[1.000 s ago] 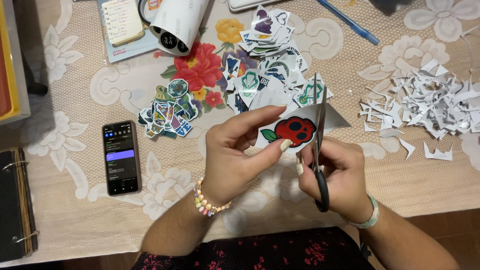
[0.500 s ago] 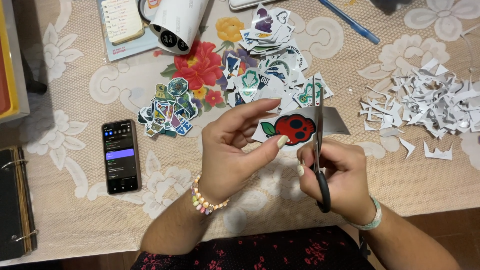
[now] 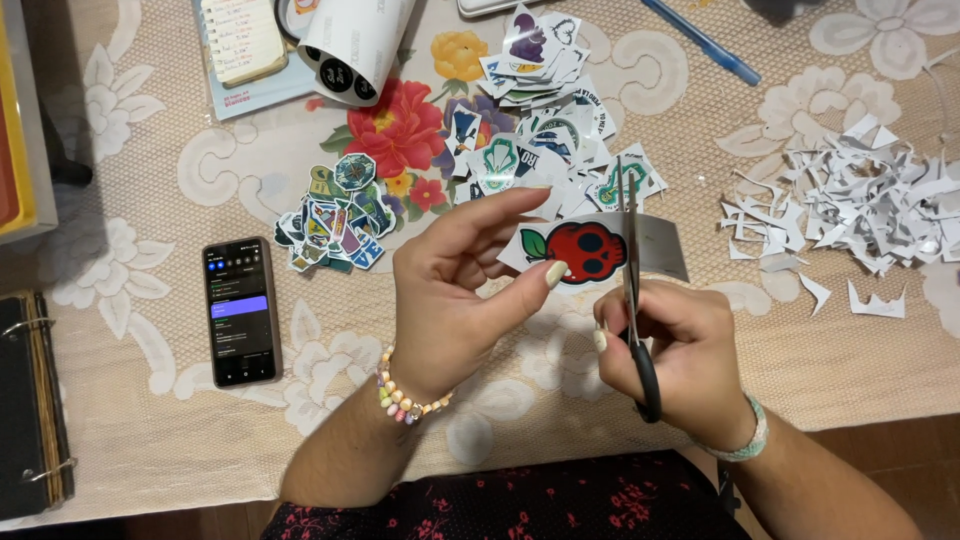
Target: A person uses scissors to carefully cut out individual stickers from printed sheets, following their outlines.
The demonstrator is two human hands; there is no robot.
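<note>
Red ladybug-looking sticker is sitting between the two hands, held up just above the counter in the only view there is, the head cam. Left hand is pinching the sticker's left edge, thumb underneath and fingers stretched out over the top, so it's mostly open apart from that pinch. Right hand is curled shut through the handles of the scissors, blades pointing up and away, nearly closed, right along the sticker's right side.

What could go wrong, I reckon: the blades are running really close to the printed red part, so a small wobble could be nicking the artwork. The left thumb is also sitting near the cut line, and with such a light pinch the paper could be twisting or slipping.

Counting: one pair of scissors, one phone lying screen up on the left, one blue pen at the top, one white roll, two piles of cut stickers, and one heap of white scraps well off to the right. Too many scraps to count.
</note>
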